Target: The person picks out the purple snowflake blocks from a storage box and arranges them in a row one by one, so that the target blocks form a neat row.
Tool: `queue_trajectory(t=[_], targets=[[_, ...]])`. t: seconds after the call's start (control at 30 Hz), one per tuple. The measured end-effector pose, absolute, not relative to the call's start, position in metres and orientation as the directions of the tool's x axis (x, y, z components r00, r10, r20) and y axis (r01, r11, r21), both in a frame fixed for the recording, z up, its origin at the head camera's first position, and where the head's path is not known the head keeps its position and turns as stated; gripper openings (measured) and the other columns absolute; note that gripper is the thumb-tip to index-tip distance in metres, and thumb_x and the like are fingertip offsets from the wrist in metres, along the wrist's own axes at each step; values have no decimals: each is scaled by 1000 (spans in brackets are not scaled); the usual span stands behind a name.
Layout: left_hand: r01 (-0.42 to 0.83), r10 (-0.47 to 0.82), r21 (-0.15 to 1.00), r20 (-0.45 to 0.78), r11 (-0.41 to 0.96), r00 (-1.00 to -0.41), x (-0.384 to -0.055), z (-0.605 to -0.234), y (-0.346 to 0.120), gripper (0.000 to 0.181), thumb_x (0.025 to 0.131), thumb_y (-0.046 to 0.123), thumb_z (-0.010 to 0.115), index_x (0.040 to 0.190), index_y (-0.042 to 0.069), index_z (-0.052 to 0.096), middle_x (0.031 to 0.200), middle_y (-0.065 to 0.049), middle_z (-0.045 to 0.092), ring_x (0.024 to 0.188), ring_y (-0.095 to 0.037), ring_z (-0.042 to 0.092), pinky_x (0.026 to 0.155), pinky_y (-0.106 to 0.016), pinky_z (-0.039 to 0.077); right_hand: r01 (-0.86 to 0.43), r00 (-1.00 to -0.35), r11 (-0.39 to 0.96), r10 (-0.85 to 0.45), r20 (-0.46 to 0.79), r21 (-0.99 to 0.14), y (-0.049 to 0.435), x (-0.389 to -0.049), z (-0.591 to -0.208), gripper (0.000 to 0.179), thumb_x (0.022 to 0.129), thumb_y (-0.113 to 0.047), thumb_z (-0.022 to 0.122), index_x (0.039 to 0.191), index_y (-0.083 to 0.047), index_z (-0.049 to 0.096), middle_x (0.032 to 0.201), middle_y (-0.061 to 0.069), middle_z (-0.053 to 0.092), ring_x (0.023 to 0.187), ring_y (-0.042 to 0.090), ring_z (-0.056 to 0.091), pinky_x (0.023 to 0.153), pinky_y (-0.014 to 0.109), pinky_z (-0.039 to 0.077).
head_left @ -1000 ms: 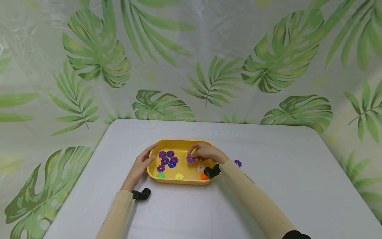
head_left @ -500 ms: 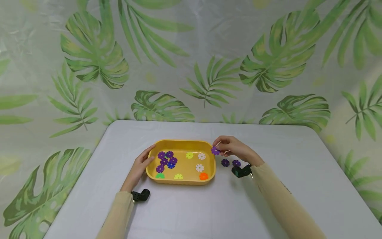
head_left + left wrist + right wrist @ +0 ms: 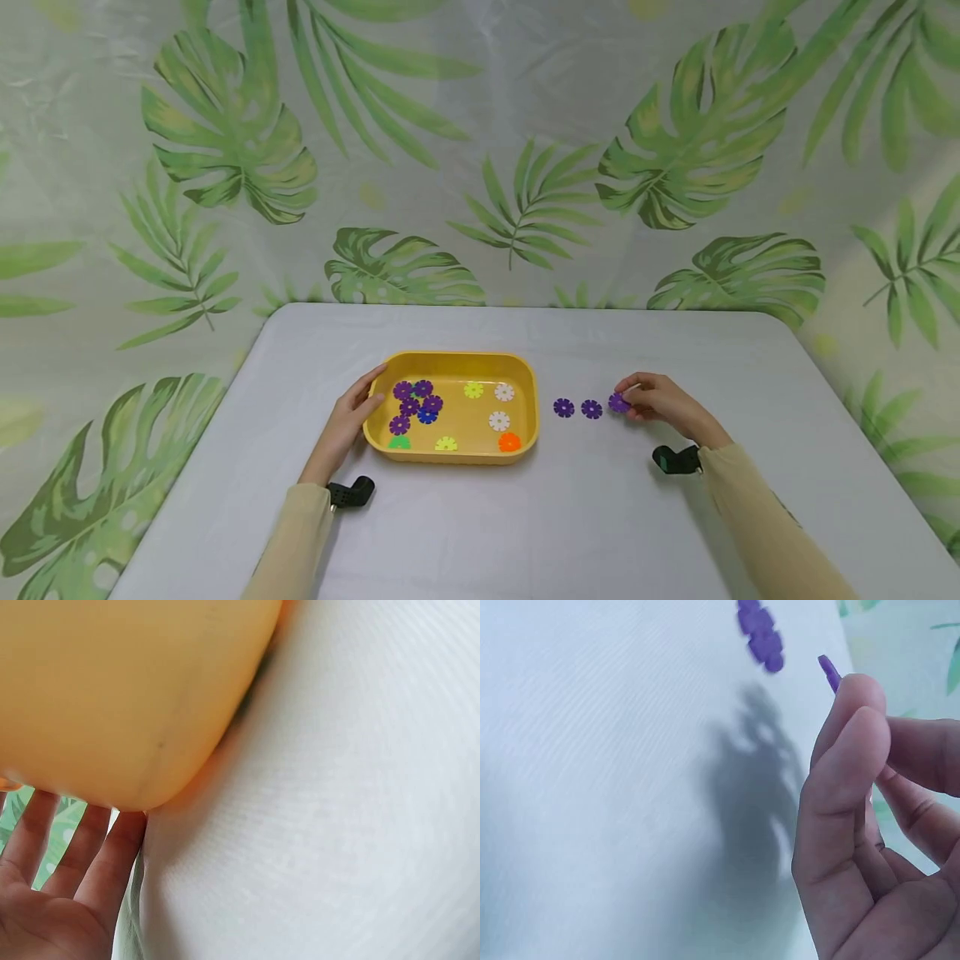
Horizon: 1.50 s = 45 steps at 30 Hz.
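My right hand (image 3: 663, 404) pinches a purple snowflake building disc (image 3: 618, 402) between thumb and fingertips, at the right end of a row. In the right wrist view only a thin edge of the held disc (image 3: 829, 673) shows past the fingertips. Two more purple discs, a left one (image 3: 564, 407) and a right one (image 3: 592, 409), lie flat on the table beside it. My left hand (image 3: 345, 425) rests against the left end of the yellow tray (image 3: 465, 457). Its fingers look nearly straight against the tray's outer wall in the left wrist view.
Inside the tray, several purple discs (image 3: 409, 407) cluster at the left with a blue disc (image 3: 427, 417). A green disc (image 3: 400, 442), yellow and white ones, and an orange disc (image 3: 509, 442) lie apart. A white cloth covers the table (image 3: 480, 533); a leaf-print backdrop (image 3: 525, 208) stands behind.
My right hand has carried the purple disc out of the tray and rightward, past the two discs on the table, and lowered it. The left hand has stayed at the tray.
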State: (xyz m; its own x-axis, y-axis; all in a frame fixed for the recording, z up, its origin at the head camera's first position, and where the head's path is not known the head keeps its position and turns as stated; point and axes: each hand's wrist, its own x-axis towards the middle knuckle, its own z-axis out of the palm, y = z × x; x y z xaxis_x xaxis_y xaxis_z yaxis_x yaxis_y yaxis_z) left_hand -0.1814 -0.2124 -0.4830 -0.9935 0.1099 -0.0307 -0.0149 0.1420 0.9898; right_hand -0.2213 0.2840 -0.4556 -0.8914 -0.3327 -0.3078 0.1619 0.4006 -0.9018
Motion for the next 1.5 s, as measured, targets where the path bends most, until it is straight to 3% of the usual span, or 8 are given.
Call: queue_trajectory(t=[0.17, 0.37, 0.63, 0.83, 1.1, 1.33, 1.5], targets=[[-20, 123, 989, -38, 145, -992, -174, -466, -208, 49, 102, 14, 47, 149, 9, 35, 156, -14, 22, 143, -32, 15, 113, -46, 22, 146, -904, 447, -302, -302, -882, 288, -219, -464, 26, 98, -4, 44, 114, 15, 50, 88, 13, 57, 69, 17, 59, 63, 27, 55], [-29, 116, 988, -46, 151, -992, -173, -463, -207, 48, 102, 14, 46, 148, 11, 36, 156, -12, 22, 143, -29, 15, 113, -43, 22, 134, -917, 537, -252, -310, -833, 283, -218, -466, 22, 96, -3, 46, 110, 12, 54, 89, 15, 59, 67, 18, 62, 61, 29, 57], [-31, 115, 988, -48, 149, -992, -172, -466, -208, 49, 102, 15, 47, 149, 11, 35, 156, -11, 22, 143, -28, 15, 113, -42, 22, 86, -926, 520, -272, -261, -850, 261, -222, -439, 28, 99, -8, 46, 117, 13, 52, 102, 25, 55, 72, 21, 63, 67, 33, 58], [-41, 111, 988, -57, 148, -992, -173, -467, -208, 48, 102, 15, 46, 149, 12, 36, 156, -11, 22, 143, -30, 16, 113, -44, 23, 36, -893, 379, -404, -201, -925, 216, -230, -416, 34, 101, -16, 46, 123, 9, 50, 106, 24, 54, 88, 33, 62, 79, 36, 56], [-26, 123, 991, -43, 132, -991, -174, -467, -208, 48, 102, 15, 46, 149, 12, 35, 156, -11, 22, 143, -29, 15, 113, -43, 23, 87, -823, 273, -522, -224, -958, 136, -241, -406, 37, 99, -17, 51, 125, 9, 49, 120, 30, 51, 89, 32, 60, 81, 34, 56], [-22, 122, 992, -37, 126, -992, -174, -467, -209, 48, 102, 14, 47, 149, 13, 35, 156, -9, 22, 143, -27, 16, 113, -41, 23, 186, -770, 285, -552, -320, -940, 76, -244, -418, 38, 100, -15, 50, 129, 9, 49, 125, 29, 52, 100, 41, 62, 90, 46, 51], [-23, 120, 992, -38, 126, -992, -174, -468, -209, 48, 102, 14, 46, 149, 12, 35, 156, -11, 22, 143, -28, 15, 113, -42, 23, 238, -750, 294, -551, -367, -926, 47, -245, -430, 33, 99, -9, 48, 128, 8, 52, 125, 25, 53, 92, 35, 66, 86, 44, 53]])
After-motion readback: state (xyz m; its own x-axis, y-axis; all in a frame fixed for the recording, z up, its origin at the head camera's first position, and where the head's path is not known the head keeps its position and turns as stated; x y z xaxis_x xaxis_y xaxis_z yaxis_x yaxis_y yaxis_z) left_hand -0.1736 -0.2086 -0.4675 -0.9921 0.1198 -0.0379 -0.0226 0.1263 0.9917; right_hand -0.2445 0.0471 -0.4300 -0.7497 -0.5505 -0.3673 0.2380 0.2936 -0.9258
